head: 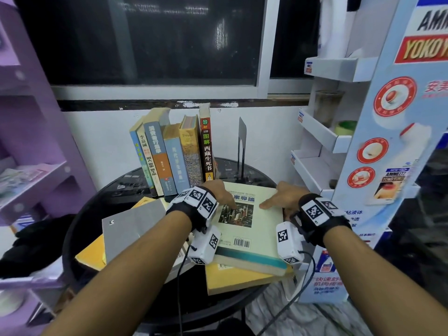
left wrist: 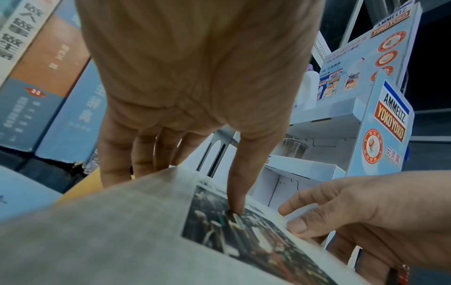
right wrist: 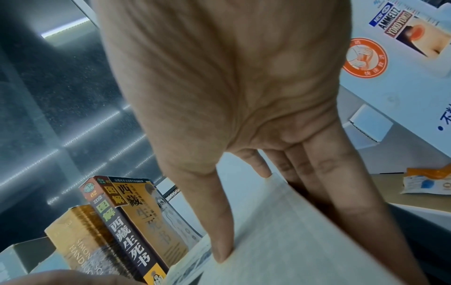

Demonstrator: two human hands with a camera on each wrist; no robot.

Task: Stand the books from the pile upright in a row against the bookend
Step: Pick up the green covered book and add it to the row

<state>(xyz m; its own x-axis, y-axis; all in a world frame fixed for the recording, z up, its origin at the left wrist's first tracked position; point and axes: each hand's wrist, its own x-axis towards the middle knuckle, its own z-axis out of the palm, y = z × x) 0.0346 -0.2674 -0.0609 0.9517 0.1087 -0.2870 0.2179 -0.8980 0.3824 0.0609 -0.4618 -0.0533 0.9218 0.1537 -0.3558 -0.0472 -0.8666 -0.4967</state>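
Note:
A large pale green book [head: 254, 229] lies on top of the pile on the round black table [head: 257, 174]. My left hand [head: 225, 195] grips its far left corner, thumb [left wrist: 238, 192] on the cover and fingers over the edge. My right hand [head: 283, 197] grips the right edge, thumb [right wrist: 219, 231] on top and fingers down the side. Under it lie a yellow book [head: 242, 280] and a grey book [head: 131, 229]. Several books [head: 174, 156] stand in a row at the back, leaning left. The black bookend [head: 242, 144] stands apart, to the right of the brown-spined book [head: 206, 146].
A purple shelf unit [head: 36, 141] stands at the left, with a black bundle [head: 36, 241] beside the table. A white and blue cardboard display stand [head: 363, 141] is close on the right. A wall and a dark window are behind the row.

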